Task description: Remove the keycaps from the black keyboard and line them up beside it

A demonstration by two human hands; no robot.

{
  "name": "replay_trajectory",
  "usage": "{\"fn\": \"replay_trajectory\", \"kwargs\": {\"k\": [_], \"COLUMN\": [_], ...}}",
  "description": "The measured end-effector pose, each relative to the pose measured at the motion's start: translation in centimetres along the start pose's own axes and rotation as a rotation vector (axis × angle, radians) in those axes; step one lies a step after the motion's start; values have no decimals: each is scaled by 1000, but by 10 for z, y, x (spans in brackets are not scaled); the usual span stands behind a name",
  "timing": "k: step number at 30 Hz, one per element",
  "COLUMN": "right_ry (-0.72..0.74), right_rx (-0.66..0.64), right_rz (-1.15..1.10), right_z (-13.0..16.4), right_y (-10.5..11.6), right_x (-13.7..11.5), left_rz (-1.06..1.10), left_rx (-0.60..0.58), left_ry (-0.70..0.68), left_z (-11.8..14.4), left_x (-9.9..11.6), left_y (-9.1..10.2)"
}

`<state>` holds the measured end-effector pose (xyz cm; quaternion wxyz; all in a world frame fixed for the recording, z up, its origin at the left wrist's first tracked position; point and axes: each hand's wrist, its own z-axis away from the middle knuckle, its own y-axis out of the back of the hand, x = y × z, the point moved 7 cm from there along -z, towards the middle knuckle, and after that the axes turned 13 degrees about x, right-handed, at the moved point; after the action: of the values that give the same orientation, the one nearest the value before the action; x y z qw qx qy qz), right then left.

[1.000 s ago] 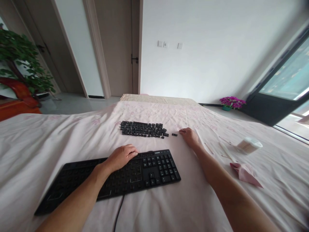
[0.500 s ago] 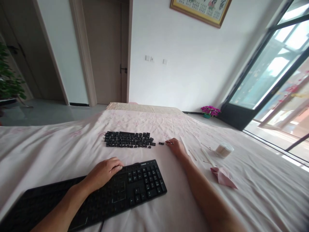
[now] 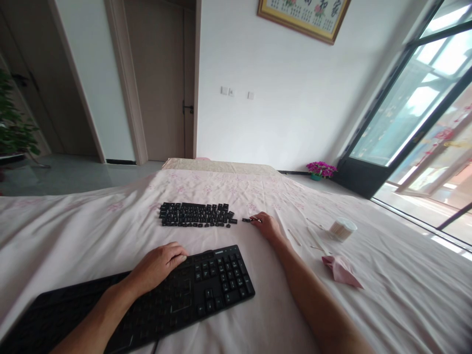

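A black keyboard [image 3: 217, 280] lies on a pale pink sheet [image 3: 92, 226]; most of its main keys are off and only the number pad block still has caps. My left hand [image 3: 158, 265] rests palm down on its upper edge. Farther off, several loose black keycaps [image 3: 195, 215] are laid out in rows. My right hand [image 3: 267, 226] reaches to the right end of those rows, fingertips touching a small loose keycap [image 3: 246, 220]. Whether it grips the cap is unclear.
To the right lie a round tub of cotton swabs [image 3: 342, 229], a few loose swabs [image 3: 317, 241] and a crumpled pink cloth [image 3: 341, 270]. A glass door [image 3: 413, 123] stands at right, a flower pot [image 3: 320, 169] on the floor, a doorway [image 3: 162, 83] behind.
The view swung right and up since a second ago. My right hand has edged left until its fingertips meet the loose keycap. My left hand stays on the keyboard.
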<state>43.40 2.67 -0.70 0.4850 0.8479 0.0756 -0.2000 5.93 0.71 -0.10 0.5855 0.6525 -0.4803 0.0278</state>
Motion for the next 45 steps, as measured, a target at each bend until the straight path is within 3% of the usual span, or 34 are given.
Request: {"fn": "replay_trajectory", "kwargs": {"k": [9,17,20,23,28,32,38,45], "right_ry": [10,-47,-29,124,65,12,132,149], "right_rx": [62,247,252,226,19,-246,-422,-491], "right_rz": [-32,-74,-120,-252,-678,-854,-782,-823], "right_z": [1,5,7,17,51,77,87,97], "right_y": [2,35,47,57,56,43,29,2], "right_x": [1,-9,-36,-90,-174,-216,-233,-236], "left_rz": [-14,-42,-99,-185,-266,-201,-21,29], "left_rx": [-5,-1,14,19,96,209,320,308], "left_ry": [-1,-22,-37,-36,-32,27,114,104], "left_z": [0,1,3,3,5,10,16,15], "left_x": [-2,1,6,14,30,33,26,22], "left_y": [-1,1,5,10,18,19,10,8]}}
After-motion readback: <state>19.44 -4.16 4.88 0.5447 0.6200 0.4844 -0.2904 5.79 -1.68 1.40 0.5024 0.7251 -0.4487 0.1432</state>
